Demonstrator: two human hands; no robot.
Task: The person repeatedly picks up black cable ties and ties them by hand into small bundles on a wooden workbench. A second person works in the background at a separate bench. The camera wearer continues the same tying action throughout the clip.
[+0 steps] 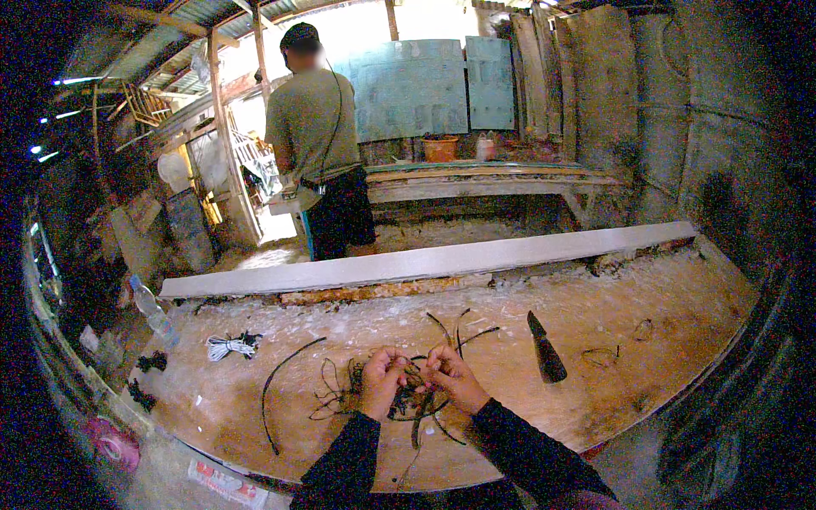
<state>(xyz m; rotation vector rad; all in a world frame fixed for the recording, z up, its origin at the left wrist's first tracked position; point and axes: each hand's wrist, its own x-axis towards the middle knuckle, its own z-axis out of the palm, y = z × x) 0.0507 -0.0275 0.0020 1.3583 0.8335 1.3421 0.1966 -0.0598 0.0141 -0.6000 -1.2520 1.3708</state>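
Observation:
My left hand [382, 380] and my right hand [456, 379] are close together above the wooden table, their fingers pinched on thin dark cord. Beneath them lies a tangled bundle of dark cords [411, 403], partly covered by my fingers. Thin loops of cord [332, 391] spread out beside my left hand. Stiffer dark strands [460, 333] stick out beyond my right hand. A long curved black strand [276, 382] rests farther left. To the right, a dark knife-like blade [546, 350] lies flat, apart from both hands.
A white-topped beam [425, 255] runs along the table's far edge. White cord [229, 347], black bundles [153, 362] and a clear plastic bottle [151, 311] are at the left. A person [314, 144] stands beyond, near a bench [493, 181] with an orange pot [440, 150].

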